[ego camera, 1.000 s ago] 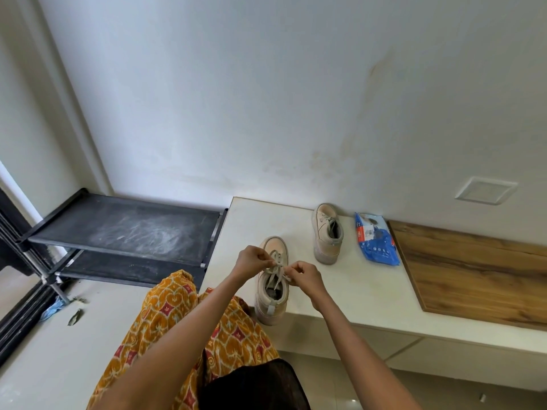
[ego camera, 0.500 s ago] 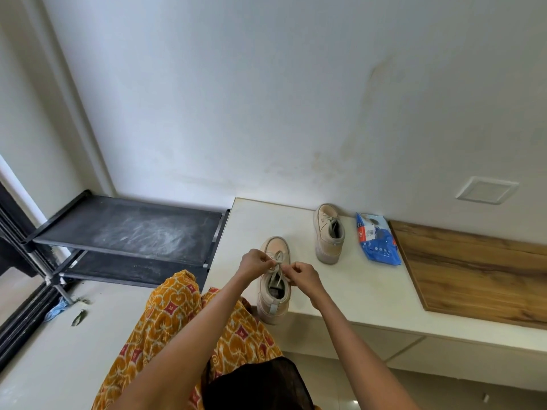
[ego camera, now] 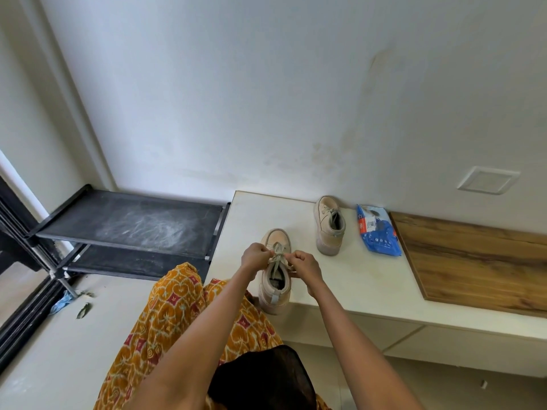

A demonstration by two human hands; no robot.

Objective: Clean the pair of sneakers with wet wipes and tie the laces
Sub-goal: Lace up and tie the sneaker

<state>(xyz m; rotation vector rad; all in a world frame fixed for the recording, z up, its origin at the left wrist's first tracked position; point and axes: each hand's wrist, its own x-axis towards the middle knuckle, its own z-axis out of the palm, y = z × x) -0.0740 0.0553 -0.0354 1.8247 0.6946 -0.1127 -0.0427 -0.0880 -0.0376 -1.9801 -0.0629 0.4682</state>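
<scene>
Clothing: orange patterned fabric garment (ego camera: 177, 318) fills the lower left of the frame, nearest the camera.
Near sneaker: beige high-soled lace-up sneaker (ego camera: 275, 279) stands at the front edge of the pale tabletop (ego camera: 349, 279), lower centre of the frame, heel toward the person.
Left hand (ego camera: 255, 257): fingers curled and pinching the grey-beige flat laces (ego camera: 278, 255) on the sneaker's left side.
Right hand (ego camera: 305, 263): fingers folded and pinching the laces on the right side; the two hands nearly meet over the tongue.
Step in hand: tying this shoe's laces, by my reading.
Doing it well: pull both ends outward evenly, keep the knot low on the tongue, and mind that the heel sits right at the edge.
Far sneaker: matching beige sneaker (ego camera: 329, 226) stands well apart, upper right of the first; whether it is tied I cannot tell.
Wipes: blue plastic wet-wipe packet (ego camera: 377, 230) lies just beside it, against the brown wooden board (ego camera: 473, 261).
Left of frame: dusty black metal shoe rack (ego camera: 130, 223).
</scene>
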